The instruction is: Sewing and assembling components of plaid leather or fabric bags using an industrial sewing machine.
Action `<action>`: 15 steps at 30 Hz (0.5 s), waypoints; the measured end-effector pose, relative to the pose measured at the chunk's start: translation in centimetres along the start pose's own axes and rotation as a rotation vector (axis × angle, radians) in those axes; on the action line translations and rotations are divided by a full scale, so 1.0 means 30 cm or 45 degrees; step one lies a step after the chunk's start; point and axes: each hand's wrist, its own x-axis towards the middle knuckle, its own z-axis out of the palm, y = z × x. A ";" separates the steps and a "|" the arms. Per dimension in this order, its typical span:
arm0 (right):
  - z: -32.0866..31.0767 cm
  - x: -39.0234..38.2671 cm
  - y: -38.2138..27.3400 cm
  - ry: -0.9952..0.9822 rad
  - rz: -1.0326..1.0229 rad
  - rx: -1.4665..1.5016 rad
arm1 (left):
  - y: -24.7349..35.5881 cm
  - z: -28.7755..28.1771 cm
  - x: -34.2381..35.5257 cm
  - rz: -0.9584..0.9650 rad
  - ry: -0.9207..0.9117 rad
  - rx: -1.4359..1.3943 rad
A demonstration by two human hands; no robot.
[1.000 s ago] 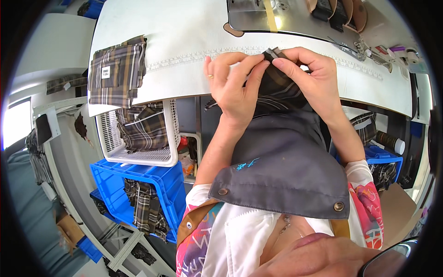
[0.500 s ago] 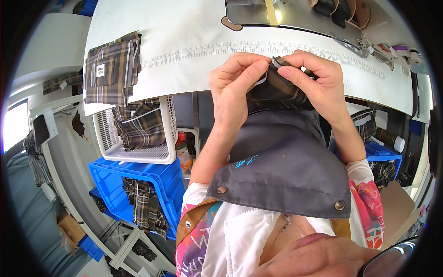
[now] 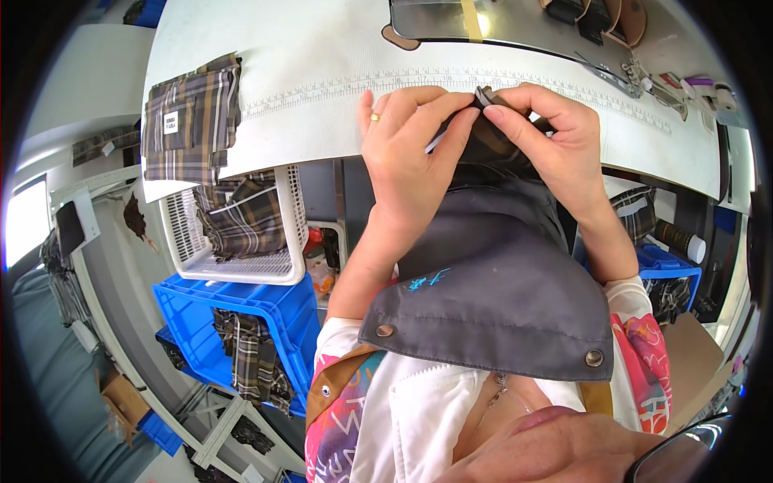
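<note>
From the head camera, my left hand [image 3: 412,145] and right hand [image 3: 554,133] each pinch dark checked cloth [image 3: 489,146] at one o'clock, by the near edge of the table [image 3: 314,125]. A folded checked pile [image 3: 193,121] lies at ten, a white basket [image 3: 295,221] at nine, a blue crate [image 3: 282,298] at eight.

Textile workshop, ruler-marked worktable [image 3: 298,48], stacked plaid cloth [image 3: 193,133]

I'm viewing, from afar, a white table [image 3: 310,52] stretching across the upper part, its top reflecting bright light. At far left, a window [image 3: 29,221] is glowing white. Lower left, a pale frame [image 3: 216,435] is slanting downward, and teal fabric [image 3: 56,354] is hanging or lying beyond.
</note>
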 end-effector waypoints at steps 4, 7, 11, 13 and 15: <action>0.004 -0.002 -0.003 -0.022 -0.075 -0.088 | -0.009 -0.003 0.006 0.040 -0.045 -0.007; -0.006 0.003 -0.020 -0.063 -0.103 -0.182 | -0.011 -0.008 0.016 0.183 -0.039 0.140; -0.021 0.006 -0.026 -0.119 -0.093 -0.197 | -0.008 -0.022 0.045 0.080 -0.152 -0.075; -0.029 0.004 -0.026 -0.128 -0.079 -0.166 | -0.025 -0.043 0.060 -0.160 -0.218 -0.353; -0.043 0.000 -0.020 -0.131 -0.068 -0.125 | -0.062 -0.072 0.076 -0.500 -0.228 -0.674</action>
